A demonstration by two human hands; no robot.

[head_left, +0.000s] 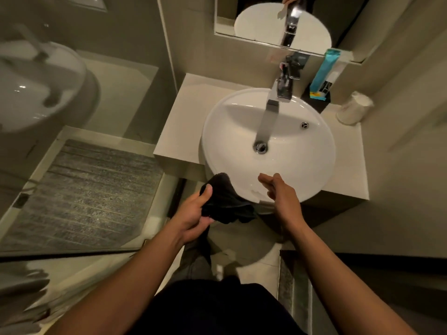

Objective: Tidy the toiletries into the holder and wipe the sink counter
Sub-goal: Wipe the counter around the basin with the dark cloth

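My left hand (197,213) grips a dark cloth (225,201) at the front left rim of the round white basin (314,165). The cloth hangs partly over the rim and below it. My right hand (278,189) hovers over the basin's front edge, fingers loosely curled and apart, holding nothing. A black holder (315,102) stands at the back right of the pale counter (183,117), with a teal tube (323,71) upright in it. A white paper-wrapped cup (354,107) lies on the counter to the right of the holder.
A chrome tap (271,117) reaches over the basin from the back, under a mirror (266,18). A glass shower partition (72,93) and grey stone floor (84,194) lie to the left. A wall closes in on the right.
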